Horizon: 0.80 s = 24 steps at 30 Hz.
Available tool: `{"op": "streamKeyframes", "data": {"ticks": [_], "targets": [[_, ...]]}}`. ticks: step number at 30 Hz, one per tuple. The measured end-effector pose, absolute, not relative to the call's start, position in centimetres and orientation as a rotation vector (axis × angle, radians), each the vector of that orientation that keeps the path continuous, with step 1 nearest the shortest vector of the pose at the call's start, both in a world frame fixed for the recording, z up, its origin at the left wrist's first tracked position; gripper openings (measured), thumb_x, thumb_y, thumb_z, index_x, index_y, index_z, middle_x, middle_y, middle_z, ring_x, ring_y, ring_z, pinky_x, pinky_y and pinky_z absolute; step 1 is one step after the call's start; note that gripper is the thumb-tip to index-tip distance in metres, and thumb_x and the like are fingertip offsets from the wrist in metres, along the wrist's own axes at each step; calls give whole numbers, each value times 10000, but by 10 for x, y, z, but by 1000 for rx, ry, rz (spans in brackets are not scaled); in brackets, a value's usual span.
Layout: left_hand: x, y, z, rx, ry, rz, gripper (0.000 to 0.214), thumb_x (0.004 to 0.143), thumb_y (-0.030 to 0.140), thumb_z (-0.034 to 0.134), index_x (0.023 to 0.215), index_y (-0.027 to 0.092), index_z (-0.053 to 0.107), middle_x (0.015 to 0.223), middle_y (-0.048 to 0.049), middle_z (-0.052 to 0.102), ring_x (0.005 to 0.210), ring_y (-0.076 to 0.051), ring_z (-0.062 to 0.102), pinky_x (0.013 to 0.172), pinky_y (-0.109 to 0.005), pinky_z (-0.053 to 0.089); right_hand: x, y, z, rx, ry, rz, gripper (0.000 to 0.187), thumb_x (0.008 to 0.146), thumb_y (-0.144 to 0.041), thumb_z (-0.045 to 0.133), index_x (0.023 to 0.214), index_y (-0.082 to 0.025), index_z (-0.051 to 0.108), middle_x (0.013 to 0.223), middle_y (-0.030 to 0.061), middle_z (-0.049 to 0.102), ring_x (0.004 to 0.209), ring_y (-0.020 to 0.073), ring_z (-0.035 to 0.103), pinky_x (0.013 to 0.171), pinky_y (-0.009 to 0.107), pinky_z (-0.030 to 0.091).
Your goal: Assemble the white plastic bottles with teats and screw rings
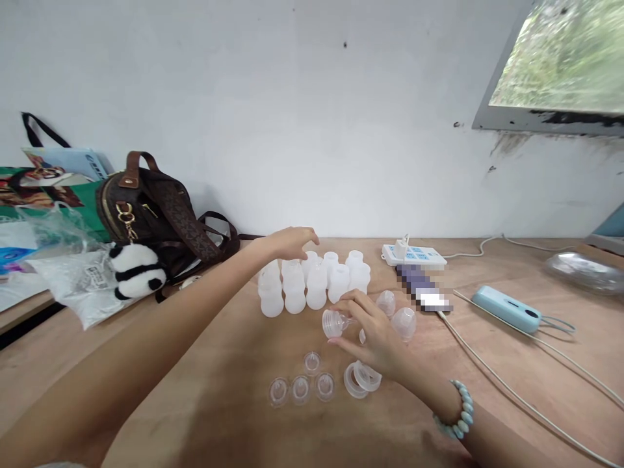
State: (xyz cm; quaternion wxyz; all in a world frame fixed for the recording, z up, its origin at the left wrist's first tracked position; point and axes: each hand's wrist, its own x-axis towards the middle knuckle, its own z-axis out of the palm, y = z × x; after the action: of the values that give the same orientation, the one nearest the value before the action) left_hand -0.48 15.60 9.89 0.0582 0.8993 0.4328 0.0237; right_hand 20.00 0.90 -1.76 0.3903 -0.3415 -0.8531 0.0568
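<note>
Several translucent white plastic bottles [316, 281] stand grouped in rows at the middle of the wooden table [219, 416]. My left hand [291, 242] reaches over the back of the group with fingers curled down onto a bottle top. My right hand [375, 335], with a bead bracelet [458, 411] at the wrist, grips a loose bottle [334, 322] lying on its side. Two more bottles [397, 315] lie tipped to the right of it. Small clear nipples [301, 387] and rings [361, 379] lie in front.
A brown backpack [151, 218] with a panda plush [135, 270] and plastic bags [73, 276] sit at the left. A power strip [413, 255], a light blue device [507, 309] and white cables [517, 390] lie at the right. A window [560, 58] is above.
</note>
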Motion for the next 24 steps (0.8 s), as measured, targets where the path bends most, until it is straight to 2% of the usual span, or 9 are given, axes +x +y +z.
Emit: {"op": "streamKeyframes", "data": {"ticks": [3, 7, 9, 12, 14, 17, 20, 24], "targets": [[10, 177, 94, 2681, 1314, -82, 542, 664, 222, 712, 1200, 214, 634, 1246, -61, 653, 985, -180, 620, 820, -233, 457, 202, 9, -16, -888, -2179, 173, 298, 849, -254, 671, 1115, -186, 555, 1080, 90, 562, 978, 211, 569, 819, 362, 514], [17, 182, 99, 2658, 1341, -176, 386, 613, 307, 763, 978, 185, 728, 1037, -56, 723, 795, -140, 614, 734, -214, 459, 202, 9, -14, -906, -2172, 210, 322, 835, -239, 688, 1124, -189, 555, 1086, 84, 565, 987, 212, 570, 836, 370, 513], [12, 180, 115, 2671, 1385, -132, 364, 644, 308, 730, 979, 164, 725, 1051, -76, 716, 812, -147, 613, 759, -227, 459, 203, 10, -13, -896, -2153, 198, 321, 837, -234, 681, 1127, -186, 551, 1091, 87, 566, 990, 213, 570, 834, 370, 512], [0, 168, 151, 2702, 1460, 20, 416, 718, 324, 645, 1098, 157, 677, 1123, -92, 684, 906, -172, 612, 846, -265, 452, 205, 11, -13, -906, -2116, 156, 294, 852, -243, 665, 1115, -178, 550, 1090, 99, 568, 980, 216, 570, 830, 373, 510], [-6, 151, 174, 2739, 1474, 162, 419, 757, 330, 592, 1136, 160, 648, 1156, -71, 653, 963, -172, 597, 883, -276, 437, 207, 13, -12, -923, -2087, 142, 286, 863, -264, 658, 1115, -178, 551, 1083, 101, 568, 971, 216, 568, 831, 376, 509], [-11, 115, 189, 2747, 1354, 429, 384, 765, 341, 591, 1086, 143, 662, 1085, -41, 653, 957, -160, 593, 882, -273, 431, 209, 15, -10, -933, -2047, 139, 282, 877, -291, 645, 1120, -184, 552, 1066, 95, 567, 959, 213, 564, 830, 371, 506], [-11, 78, 169, 2627, 1255, 443, 359, 767, 364, 593, 1060, 171, 667, 1064, -24, 653, 925, -145, 598, 814, -231, 439, 209, 16, -10, -942, -2034, 130, 269, 878, -299, 641, 1108, -190, 553, 1049, 90, 568, 940, 208, 567, 822, 360, 503], [-10, 53, 110, 2529, 1148, 303, 282, 759, 308, 603, 1011, 195, 661, 1042, -20, 658, 910, -158, 577, 733, -215, 425, 209, 17, -12, -944, -2050, 117, 274, 873, -297, 650, 1104, -188, 552, 1049, 88, 571, 944, 210, 565, 817, 358, 503]]}}
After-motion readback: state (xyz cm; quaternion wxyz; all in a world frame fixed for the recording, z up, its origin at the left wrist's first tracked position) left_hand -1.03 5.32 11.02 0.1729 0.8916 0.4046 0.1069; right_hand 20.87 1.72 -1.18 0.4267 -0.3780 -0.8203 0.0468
